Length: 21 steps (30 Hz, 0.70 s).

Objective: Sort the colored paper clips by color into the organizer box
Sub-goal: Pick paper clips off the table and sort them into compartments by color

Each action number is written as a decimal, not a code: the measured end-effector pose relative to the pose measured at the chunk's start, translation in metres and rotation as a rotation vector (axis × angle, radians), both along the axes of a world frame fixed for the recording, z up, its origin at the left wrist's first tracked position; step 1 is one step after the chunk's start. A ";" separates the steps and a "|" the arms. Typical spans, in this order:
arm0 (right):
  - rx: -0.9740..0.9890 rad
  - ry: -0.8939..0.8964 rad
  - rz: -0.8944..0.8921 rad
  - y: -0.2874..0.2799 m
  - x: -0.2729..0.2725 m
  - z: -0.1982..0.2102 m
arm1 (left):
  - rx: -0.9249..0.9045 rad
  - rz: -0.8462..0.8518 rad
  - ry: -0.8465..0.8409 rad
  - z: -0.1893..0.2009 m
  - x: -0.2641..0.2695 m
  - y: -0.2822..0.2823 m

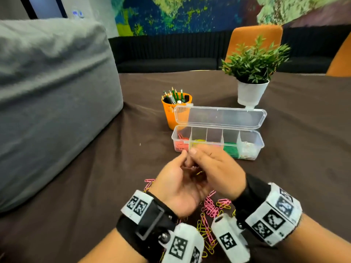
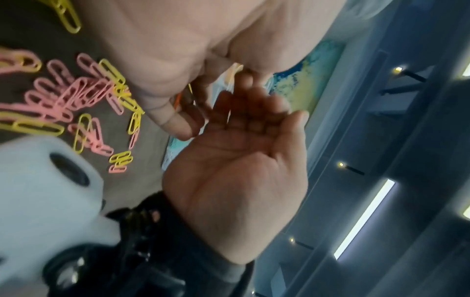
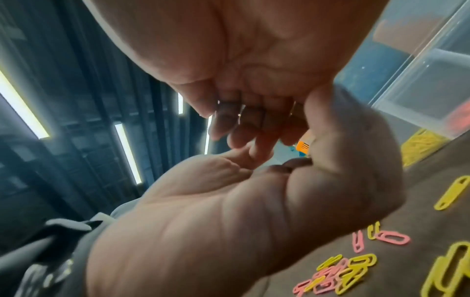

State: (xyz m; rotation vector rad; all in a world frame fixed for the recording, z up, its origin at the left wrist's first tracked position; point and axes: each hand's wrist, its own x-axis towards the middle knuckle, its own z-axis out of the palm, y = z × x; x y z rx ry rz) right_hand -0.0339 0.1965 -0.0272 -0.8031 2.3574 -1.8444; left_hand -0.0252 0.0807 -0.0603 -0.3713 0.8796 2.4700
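Both hands meet above the brown cloth, just in front of the clear organizer box (image 1: pixel 260 144). My left hand (image 1: pixel 179 177) is cupped with its fingers curled, and a yellow paper clip (image 1: pixel 199 172) pokes out of it. My right hand (image 1: pixel 216 166) reaches over it with relaxed fingers; its palm (image 2: pixel 241 180) holds nothing. The box's open lid (image 1: pixel 220 117) stands up behind it. Its compartments hold red, yellow, green and white clips. Loose pink and yellow clips (image 1: pixel 210 207) lie under my wrists, also seen as a clip pile (image 2: pixel 63 96) and scattered clips (image 3: pixel 338 275).
An orange pencil cup (image 1: pixel 175 112) stands behind the box's left end, and a white plant pot (image 1: pixel 251 92) behind its right end. A large grey cushion (image 1: pixel 53 101) fills the left side. An orange chair (image 1: pixel 254 38) stands beyond the table.
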 end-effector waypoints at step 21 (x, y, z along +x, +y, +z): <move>-0.348 -0.486 -0.476 0.170 -0.102 -0.066 | -2.091 -0.488 0.716 0.046 -0.164 -0.029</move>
